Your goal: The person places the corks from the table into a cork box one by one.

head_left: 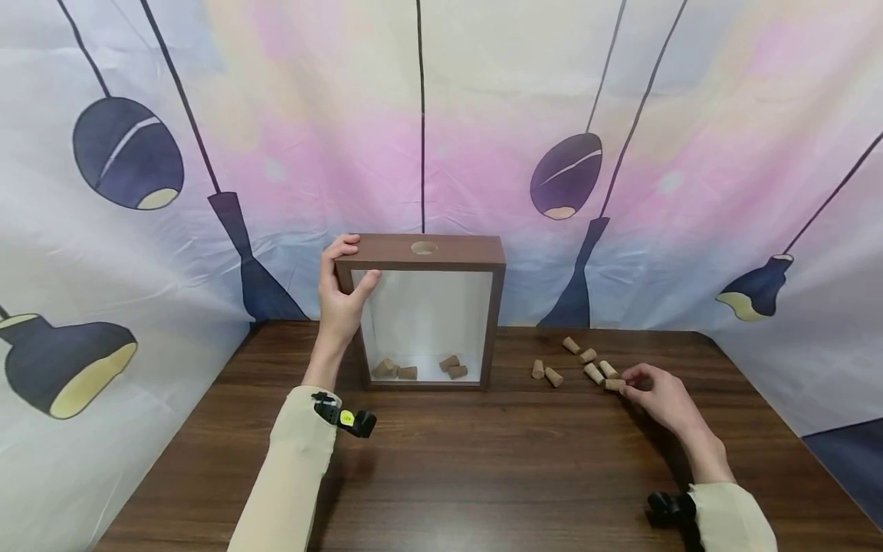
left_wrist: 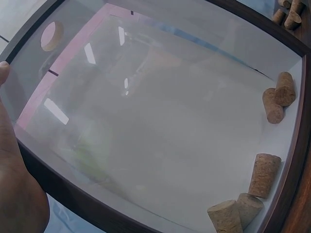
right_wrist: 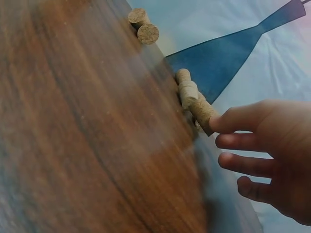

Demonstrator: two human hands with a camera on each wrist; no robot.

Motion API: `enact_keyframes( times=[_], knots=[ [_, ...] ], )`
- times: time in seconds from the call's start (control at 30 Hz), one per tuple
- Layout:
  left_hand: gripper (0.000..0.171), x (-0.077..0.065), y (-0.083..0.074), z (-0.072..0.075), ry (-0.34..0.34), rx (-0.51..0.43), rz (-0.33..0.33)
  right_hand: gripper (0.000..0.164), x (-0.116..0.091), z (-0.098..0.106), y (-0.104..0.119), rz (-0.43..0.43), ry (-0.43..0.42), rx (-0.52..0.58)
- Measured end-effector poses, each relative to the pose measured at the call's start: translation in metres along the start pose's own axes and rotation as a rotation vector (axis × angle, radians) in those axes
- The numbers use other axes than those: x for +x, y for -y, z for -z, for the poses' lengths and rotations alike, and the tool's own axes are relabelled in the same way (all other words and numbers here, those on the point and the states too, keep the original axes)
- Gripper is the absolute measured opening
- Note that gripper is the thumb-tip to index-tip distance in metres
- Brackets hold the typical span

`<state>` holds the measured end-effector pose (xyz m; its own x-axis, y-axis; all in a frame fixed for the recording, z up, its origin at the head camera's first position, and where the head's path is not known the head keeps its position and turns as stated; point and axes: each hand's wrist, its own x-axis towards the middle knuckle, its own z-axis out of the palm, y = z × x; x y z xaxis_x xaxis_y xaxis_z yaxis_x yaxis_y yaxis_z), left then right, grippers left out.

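While the left hand is gripping the box at its upper left corner, the right hand is pinching a cork on the right.

Table: a dark brown wooden top with streaky grain and a rounded far right corner; I can see a soft sheen on its near part.
Box: a brown-framed box with a see-through front, standing upright toward the far edge, left of centre.
Corks: seven loose ones, I count, to the right of the box.
Left pair: two corks lying just beside each other, nearest the box.
Far pair: two corks farther back.
Right bunch: three corks close together, the nearest at a person's right fingertips.
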<state>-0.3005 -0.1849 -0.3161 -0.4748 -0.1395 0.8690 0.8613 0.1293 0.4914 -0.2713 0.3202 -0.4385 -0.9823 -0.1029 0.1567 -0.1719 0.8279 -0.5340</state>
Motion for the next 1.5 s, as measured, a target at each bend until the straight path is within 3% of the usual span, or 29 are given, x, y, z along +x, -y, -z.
enact_keyframes(
  times=[0.47, 0.83, 1.13, 1.5],
  knots=[
    [0.043, 0.001, 0.0, 0.001, -0.015, -0.001, -0.008, 0.03, 0.003, 0.015, 0.023, 0.056, -0.086, 0.034],
    [0.042, -0.001, -0.001, -0.001, 0.008, -0.001, -0.004, 0.026, 0.0, 0.023, 0.053, 0.14, -0.177, 0.049],
    [0.042, -0.001, 0.0, 0.0, 0.0, -0.006, 0.0, 0.024, 0.009, 0.035, 0.088, 0.242, -0.26, 0.097],
    [0.043, -0.001, -0.001, 0.001, 0.002, 0.002, 0.003, 0.014, 0.019, 0.054, 0.138, 0.425, -0.405, 0.078]
  ],
)
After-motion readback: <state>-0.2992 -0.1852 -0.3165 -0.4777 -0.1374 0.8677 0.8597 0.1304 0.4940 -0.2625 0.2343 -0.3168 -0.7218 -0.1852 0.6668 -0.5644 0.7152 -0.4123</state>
